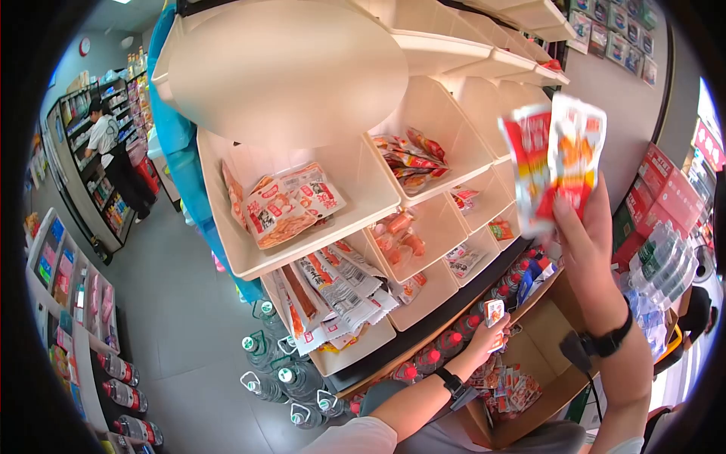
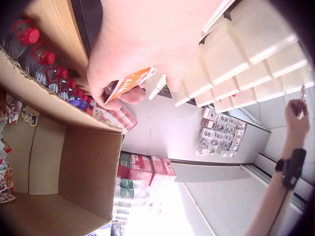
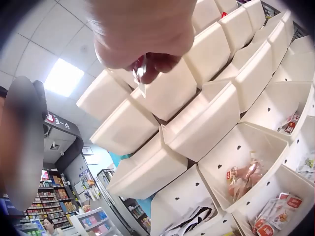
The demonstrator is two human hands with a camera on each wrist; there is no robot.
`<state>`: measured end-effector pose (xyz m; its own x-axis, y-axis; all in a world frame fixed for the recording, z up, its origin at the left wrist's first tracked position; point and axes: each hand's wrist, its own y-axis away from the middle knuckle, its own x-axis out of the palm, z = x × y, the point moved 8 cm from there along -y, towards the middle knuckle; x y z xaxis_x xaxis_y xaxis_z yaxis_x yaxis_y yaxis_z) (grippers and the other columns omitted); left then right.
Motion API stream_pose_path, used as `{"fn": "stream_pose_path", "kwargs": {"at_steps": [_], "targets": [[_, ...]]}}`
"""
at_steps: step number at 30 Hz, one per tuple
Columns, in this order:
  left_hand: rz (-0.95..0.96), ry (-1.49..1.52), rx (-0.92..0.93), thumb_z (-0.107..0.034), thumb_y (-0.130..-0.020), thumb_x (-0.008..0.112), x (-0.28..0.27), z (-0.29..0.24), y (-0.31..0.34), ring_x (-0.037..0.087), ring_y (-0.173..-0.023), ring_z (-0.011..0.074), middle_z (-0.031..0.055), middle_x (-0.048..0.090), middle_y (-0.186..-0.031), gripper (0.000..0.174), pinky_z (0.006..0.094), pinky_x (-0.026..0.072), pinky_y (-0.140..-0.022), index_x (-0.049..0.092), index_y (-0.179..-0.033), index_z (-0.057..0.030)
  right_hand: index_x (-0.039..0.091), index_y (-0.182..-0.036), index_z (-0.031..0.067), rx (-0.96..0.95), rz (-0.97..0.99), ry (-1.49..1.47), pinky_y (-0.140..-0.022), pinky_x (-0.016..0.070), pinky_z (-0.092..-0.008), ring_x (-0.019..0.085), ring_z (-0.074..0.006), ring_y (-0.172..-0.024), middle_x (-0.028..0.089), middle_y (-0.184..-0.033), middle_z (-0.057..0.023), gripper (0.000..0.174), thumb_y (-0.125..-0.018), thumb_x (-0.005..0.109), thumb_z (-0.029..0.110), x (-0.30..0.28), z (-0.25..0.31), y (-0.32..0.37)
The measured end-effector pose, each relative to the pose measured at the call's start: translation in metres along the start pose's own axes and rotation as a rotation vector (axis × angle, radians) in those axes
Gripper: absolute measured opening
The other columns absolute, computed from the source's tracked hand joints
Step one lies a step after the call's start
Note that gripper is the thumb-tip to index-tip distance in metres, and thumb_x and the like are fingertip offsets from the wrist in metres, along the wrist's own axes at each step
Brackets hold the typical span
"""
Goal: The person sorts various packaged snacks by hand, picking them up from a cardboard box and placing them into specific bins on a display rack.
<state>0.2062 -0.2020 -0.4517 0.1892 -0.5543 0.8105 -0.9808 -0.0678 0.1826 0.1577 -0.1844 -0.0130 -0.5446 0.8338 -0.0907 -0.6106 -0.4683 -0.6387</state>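
My raised right hand (image 1: pixel 591 246) pinches snack packets (image 1: pixel 578 147) by their lower ends, one white and orange, another red and yellow beside it. In the right wrist view the fingers (image 3: pixel 156 66) curl round a packet, mostly hidden by the hand. Lower down, my left hand (image 1: pixel 484 344) grips a small snack packet (image 1: pixel 494 312) near the edge of an open cardboard box (image 1: pixel 550 314). Its orange face (image 2: pixel 132 83) shows between thumb and fingers in the left wrist view. Loose packets (image 1: pixel 514 390) lie inside the box.
Tiered cream bins (image 1: pixel 302 234) stand ahead, several holding snack packets (image 1: pixel 299 204) and long wrapped sticks (image 1: pixel 333 284). Red-capped bottles (image 1: pixel 429 357) line the floor beneath, with large water jugs (image 1: pixel 299 378) to the left. Red cartons (image 1: pixel 654 189) stand at right. A person (image 1: pixel 113 151) stands by far shelves.
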Motion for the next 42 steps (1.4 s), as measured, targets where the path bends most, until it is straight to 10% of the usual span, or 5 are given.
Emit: {"fn": "stream_pose_path", "kwargs": {"at_steps": [3,8,15,22,42], "targets": [[-0.024,0.007,0.002,-0.039,-0.092,0.077,-0.001,-0.002,0.001,0.063,-0.08,0.0084,-0.0021,0.065,-0.092,0.034,0.0261,0.054,-0.065,0.063,-0.108,-0.0128,0.041,-0.139,0.0032,-0.145,-0.079,0.013,-0.062,0.0529,-0.0259,0.066,-0.0118,-0.082,0.063,-0.115,-0.0087,0.045,-0.103,0.061,0.02,0.021,-0.011,-0.044],[0.042,0.086,-0.01,-0.038,-0.096,0.071,-0.003,0.0,-0.002,0.068,-0.086,0.0139,0.0026,0.068,-0.097,0.038,0.0309,0.0568,-0.073,0.06,-0.118,-0.0091,0.05,-0.136,-0.002,0.467,0.177,0.35,-0.07,0.0558,-0.0306,0.07,-0.0193,-0.083,0.067,-0.114,-0.016,0.052,-0.099,0.064,0.031,0.045,-0.059,-0.06],[0.065,0.291,0.089,-0.042,-0.101,0.062,0.012,-0.02,0.006,0.068,-0.108,0.0171,0.0044,0.069,-0.118,0.043,0.0352,0.0572,-0.089,0.06,-0.131,-0.0104,0.067,-0.107,0.001,0.267,0.363,0.933,-0.074,0.054,-0.0395,0.07,-0.0282,-0.08,0.07,-0.085,-0.0186,0.032,-0.093,0.067,0.029,-0.05,-0.126,0.03],[0.276,0.238,0.138,-0.033,-0.108,0.049,0.029,-0.032,0.018,0.057,-0.128,0.0198,0.0053,0.054,-0.145,0.044,0.0404,0.0488,-0.107,0.045,-0.146,-0.0102,0.058,-0.127,0.0013,1.005,0.56,0.712,-0.068,0.0536,-0.0305,0.066,-0.0142,-0.08,0.067,-0.09,-0.01,0.057,-0.097,0.063,0.05,-0.101,-0.219,0.163],[0.184,-0.232,0.453,-0.027,-0.109,0.052,0.025,-0.01,0.0,0.058,-0.12,0.0148,0.0035,0.063,-0.13,0.043,0.0324,0.0454,-0.105,0.051,-0.143,-0.0025,0.067,-0.097,-0.0036,0.623,0.494,0.907,-0.071,0.0526,-0.0486,0.067,-0.0444,-0.079,0.067,-0.082,-0.0274,0.03,-0.088,0.067,0.025,-0.087,-0.213,0.177]]}}
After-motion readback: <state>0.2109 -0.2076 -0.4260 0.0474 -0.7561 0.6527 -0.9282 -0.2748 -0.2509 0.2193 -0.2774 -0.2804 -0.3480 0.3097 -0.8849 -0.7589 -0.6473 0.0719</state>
